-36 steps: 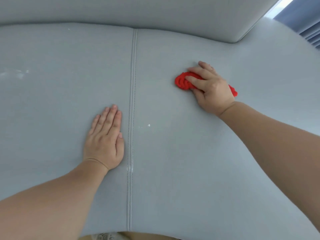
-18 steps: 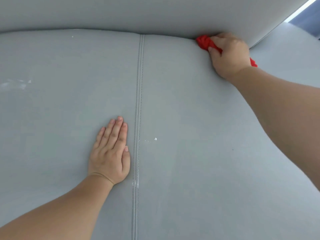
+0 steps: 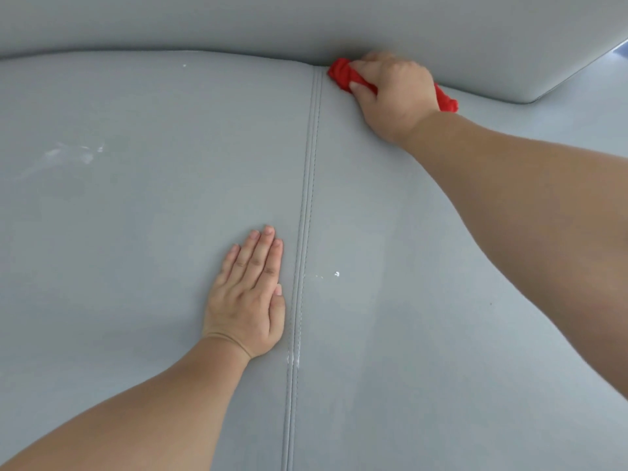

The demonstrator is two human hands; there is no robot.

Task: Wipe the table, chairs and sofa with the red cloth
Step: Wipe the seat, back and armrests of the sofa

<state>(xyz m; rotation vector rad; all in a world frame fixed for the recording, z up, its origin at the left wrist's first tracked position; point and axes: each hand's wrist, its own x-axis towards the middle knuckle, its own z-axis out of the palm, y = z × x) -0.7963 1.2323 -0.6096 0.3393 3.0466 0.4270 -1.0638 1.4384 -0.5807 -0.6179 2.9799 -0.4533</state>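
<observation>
Two hands are on the sofa seat (image 3: 136,215). My right hand (image 3: 396,93) curls round the bunched red cloth (image 3: 343,74), pressed into the crease under the backrest (image 3: 238,22), its long axis along that crease, just right of the seam (image 3: 307,198). My left hand (image 3: 248,297) lies flat with straight fingers, nearer me and left of the seam.

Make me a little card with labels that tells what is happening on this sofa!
Where: grey sofa seat, backrest behind it
Wiping: right hand grips the red cloth against the crease under the backrest, just right of the seam
Resting: left hand lies flat on the seat, left of the seam
Mess: white specks right of the seam; pale smear far left
</observation>
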